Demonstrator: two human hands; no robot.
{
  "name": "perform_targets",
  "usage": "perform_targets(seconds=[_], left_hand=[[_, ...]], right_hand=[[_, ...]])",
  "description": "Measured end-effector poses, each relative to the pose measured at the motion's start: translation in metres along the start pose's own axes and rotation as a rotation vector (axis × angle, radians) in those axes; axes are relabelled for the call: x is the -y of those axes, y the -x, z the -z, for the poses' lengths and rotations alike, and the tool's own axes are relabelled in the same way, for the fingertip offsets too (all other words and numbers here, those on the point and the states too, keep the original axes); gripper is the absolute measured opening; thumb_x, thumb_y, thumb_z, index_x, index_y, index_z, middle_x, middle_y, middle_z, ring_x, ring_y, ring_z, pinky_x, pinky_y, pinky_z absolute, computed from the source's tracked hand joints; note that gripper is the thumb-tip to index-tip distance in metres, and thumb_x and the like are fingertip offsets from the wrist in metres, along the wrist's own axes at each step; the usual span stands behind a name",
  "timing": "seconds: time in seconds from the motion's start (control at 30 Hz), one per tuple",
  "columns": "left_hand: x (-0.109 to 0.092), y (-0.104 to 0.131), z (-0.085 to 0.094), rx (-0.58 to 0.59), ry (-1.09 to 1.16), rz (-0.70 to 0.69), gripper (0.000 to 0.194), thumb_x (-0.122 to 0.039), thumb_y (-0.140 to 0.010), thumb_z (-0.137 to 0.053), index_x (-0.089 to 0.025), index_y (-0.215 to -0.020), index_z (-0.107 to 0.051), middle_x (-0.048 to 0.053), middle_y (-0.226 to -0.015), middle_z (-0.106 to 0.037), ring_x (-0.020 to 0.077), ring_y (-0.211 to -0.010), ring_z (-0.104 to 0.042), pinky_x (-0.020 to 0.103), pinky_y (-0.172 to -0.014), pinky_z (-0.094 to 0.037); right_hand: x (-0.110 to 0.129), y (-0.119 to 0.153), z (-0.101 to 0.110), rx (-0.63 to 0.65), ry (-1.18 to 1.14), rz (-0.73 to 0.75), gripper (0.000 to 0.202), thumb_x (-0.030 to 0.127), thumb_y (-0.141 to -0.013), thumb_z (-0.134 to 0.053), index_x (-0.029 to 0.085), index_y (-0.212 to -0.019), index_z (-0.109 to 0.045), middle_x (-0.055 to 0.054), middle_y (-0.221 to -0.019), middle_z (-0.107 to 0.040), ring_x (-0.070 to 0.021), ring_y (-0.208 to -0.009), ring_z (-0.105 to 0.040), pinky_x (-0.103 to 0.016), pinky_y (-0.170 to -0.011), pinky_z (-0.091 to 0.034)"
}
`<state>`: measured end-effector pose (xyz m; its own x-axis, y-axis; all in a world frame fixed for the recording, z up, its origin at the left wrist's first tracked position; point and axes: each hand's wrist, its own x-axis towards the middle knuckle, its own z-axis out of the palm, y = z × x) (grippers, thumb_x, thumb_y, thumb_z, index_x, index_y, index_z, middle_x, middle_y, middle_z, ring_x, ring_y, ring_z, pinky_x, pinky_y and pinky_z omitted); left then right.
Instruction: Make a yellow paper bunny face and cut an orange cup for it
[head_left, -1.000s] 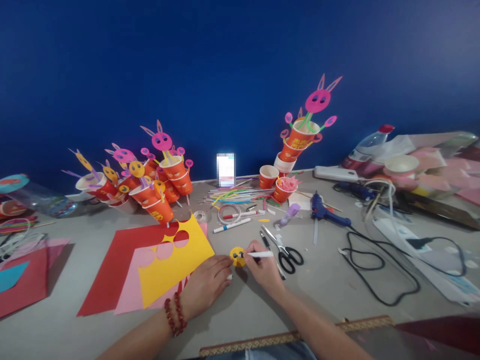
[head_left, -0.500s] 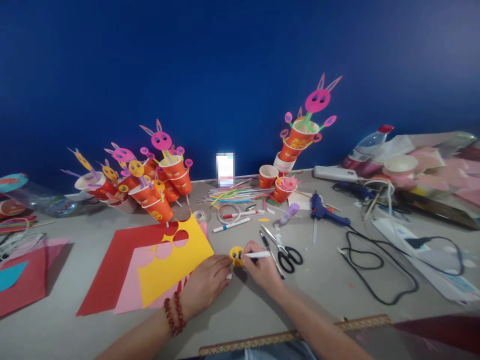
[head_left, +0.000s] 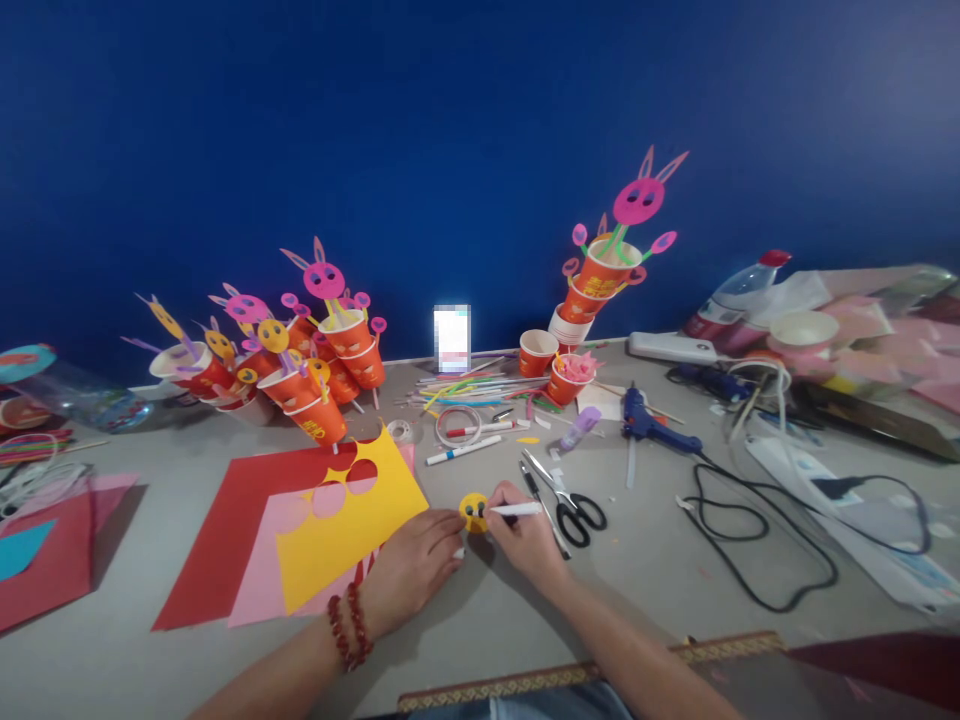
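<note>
A small yellow paper circle point(head_left: 473, 513) with two dark eyes lies on the grey table between my hands. My left hand point(head_left: 420, 562) lies closed beside it, its fingertips holding down the circle's left edge. A small white piece, perhaps a pen cap, pokes out under those fingers. Pinched in my right hand point(head_left: 523, 535) is a white marker point(head_left: 517, 509), with its tip end at the circle, hidden by my fingers. Left of my hands lies a yellow sheet point(head_left: 352, 540) with round cut-outs, on top of pink and red sheets point(head_left: 206, 540). Black-handled scissors point(head_left: 577, 515) lie right of my right hand.
Orange paper cups point(head_left: 315, 415) with paper bunny figures stand back left, and a taller cup stack point(head_left: 600, 280) back right. Pipe cleaners point(head_left: 465, 393), a blue-capped marker point(head_left: 463, 450) and a purple glue stick point(head_left: 581, 427) lie between. A blue glue gun point(head_left: 660, 430), cords and a power strip point(head_left: 840, 520) fill the right.
</note>
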<state>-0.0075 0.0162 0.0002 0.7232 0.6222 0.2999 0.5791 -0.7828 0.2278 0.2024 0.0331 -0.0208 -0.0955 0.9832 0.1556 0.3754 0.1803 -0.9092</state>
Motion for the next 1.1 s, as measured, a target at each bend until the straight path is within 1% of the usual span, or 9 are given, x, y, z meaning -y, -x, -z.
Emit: perform_targets(seconds=[0.2,0.4,0.53,0.97,1.1], left_hand=[[0.0011,0.0011,-0.0011,0.002,0.008,0.002,0.027,-0.025,-0.103,-0.039,-0.014,-0.109,-0.064,0.011,-0.123,-0.069,0.0229,-0.117,-0.063,0.041,-0.101,-0.054],[0.0013,0.0014,-0.0015,0.008,0.008,0.007,0.028,-0.027,-0.104,-0.039,-0.015,-0.108,-0.064,0.011,-0.122,-0.069,0.0224,-0.117,-0.063,0.041,-0.101,-0.054],[0.0007,0.0008,-0.0007,0.005,-0.002,0.005,0.029,-0.027,-0.104,-0.039,-0.014,-0.108,-0.064,0.011,-0.121,-0.070,0.0231,-0.116,-0.063,0.042,-0.100,-0.055],[0.0018,0.0017,-0.0026,-0.021,0.015,0.005,0.025,-0.025,-0.103,-0.041,-0.015,-0.107,-0.064,0.011,-0.122,-0.069,0.0223,-0.117,-0.063,0.041,-0.100,-0.054],[0.0017,0.0015,-0.0023,-0.017,0.011,-0.005,0.026,-0.025,-0.103,-0.041,-0.015,-0.108,-0.064,0.011,-0.122,-0.069,0.0219,-0.117,-0.063,0.040,-0.100,-0.054]], right_hand=[[-0.0004,0.0000,-0.0005,-0.014,0.000,0.004,0.013,0.020,-0.083,-0.052,0.022,-0.070,-0.050,0.004,-0.060,-0.050,-0.0133,-0.055,-0.046,-0.024,-0.053,-0.037],[-0.0025,0.0001,-0.0012,-0.015,-0.024,0.013,0.013,0.022,-0.083,-0.052,0.021,-0.070,-0.051,0.003,-0.061,-0.052,-0.0140,-0.057,-0.048,-0.024,-0.054,-0.038],[-0.0027,0.0002,-0.0011,-0.021,-0.023,0.012,0.012,0.018,-0.083,-0.052,0.021,-0.071,-0.053,0.004,-0.061,-0.053,-0.0135,-0.056,-0.048,-0.023,-0.054,-0.039],[-0.0022,0.0003,-0.0012,-0.044,-0.036,0.005,0.013,0.019,-0.083,-0.051,0.021,-0.071,-0.051,0.004,-0.061,-0.051,-0.0132,-0.055,-0.046,-0.024,-0.053,-0.037],[-0.0020,0.0001,-0.0010,-0.031,-0.038,0.008,0.013,0.020,-0.083,-0.052,0.021,-0.071,-0.052,0.003,-0.061,-0.051,-0.0135,-0.056,-0.047,-0.024,-0.054,-0.037]])
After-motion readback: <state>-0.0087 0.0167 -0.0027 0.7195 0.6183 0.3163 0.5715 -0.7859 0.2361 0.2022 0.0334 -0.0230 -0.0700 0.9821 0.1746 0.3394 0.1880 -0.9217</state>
